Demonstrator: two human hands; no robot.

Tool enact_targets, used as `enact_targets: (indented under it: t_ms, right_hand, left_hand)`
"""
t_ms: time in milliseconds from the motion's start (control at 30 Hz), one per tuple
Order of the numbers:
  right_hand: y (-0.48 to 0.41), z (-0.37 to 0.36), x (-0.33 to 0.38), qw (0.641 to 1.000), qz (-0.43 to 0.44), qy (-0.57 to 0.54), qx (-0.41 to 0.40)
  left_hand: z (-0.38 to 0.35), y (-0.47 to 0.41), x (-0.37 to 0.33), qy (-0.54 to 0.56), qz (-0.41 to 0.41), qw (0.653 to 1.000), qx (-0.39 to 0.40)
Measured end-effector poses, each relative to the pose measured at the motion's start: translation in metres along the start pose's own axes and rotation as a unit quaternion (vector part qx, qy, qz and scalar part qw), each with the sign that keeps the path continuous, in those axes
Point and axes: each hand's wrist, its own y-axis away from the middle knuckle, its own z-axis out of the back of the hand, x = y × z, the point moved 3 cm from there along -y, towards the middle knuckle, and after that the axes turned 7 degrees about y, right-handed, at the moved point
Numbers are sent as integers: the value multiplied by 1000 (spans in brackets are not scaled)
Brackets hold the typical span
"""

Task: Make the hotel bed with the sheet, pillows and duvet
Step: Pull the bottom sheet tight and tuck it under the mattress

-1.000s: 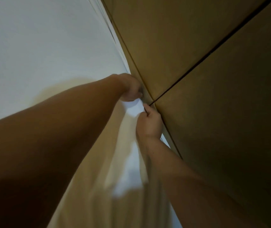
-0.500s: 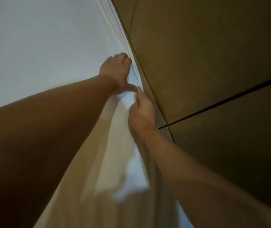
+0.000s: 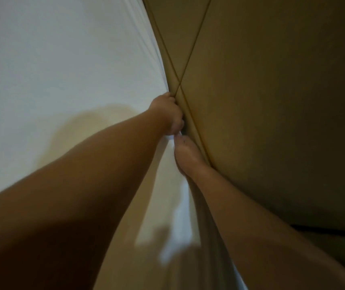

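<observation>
left hand (image 3: 167, 114) clenching sheet (image 3: 62, 70) edge at tight headboard (image 3: 272, 101) gap, right hand (image 3: 185, 153) grip unclear

Both hands (image 3: 167, 114) pushed sheet (image 3: 168, 185) beside headboard (image 3: 272, 101).

Two bare arms with no cloth on them, left arm (image 3: 73, 195) looking wide up close, right arm (image 3: 251, 227) looking thinner, bare left hand (image 3: 167, 114), bare right hand (image 3: 186, 151) with a tiny dark speck (image 3: 185, 141)
</observation>
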Motion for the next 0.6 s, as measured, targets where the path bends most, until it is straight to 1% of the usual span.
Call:
enact_targets:
  t_ms: [33,100,200,267,367,433,500,600]
  right_hand:
    - [-1,-2,-2,1000,6,-5,2]
    - [-3,-2,-7,998,-1,-65,11]
    - [-5,-2,-11,995,4,-98,12]
    - [-3,-3,-12,995,8,-100,6]
    - [-1,-3,-9,995,16,-103,-3]
    - [1,-3,-8,993,33,-110,-15]
    - [1,-3,-7,990,41,-123,-47]
    - [-2,-6,-10,991,36,-110,-75]
  left_hand:
    - [-1,-4,-2,1,-2,1000,7]
    - [-2,-10,-3,-1,-18,1000,-1]
    - [-5,-11,2,37,-44,997,-48]
    - [-7,-9,6,93,-58,986,-124]
    - [-8,2,4,139,-80,951,-266]
    - [-7,8,4,138,-78,940,-302]
    - [-5,13,1,118,-71,935,-328]
    - [-4,19,-1,102,-37,922,-371]
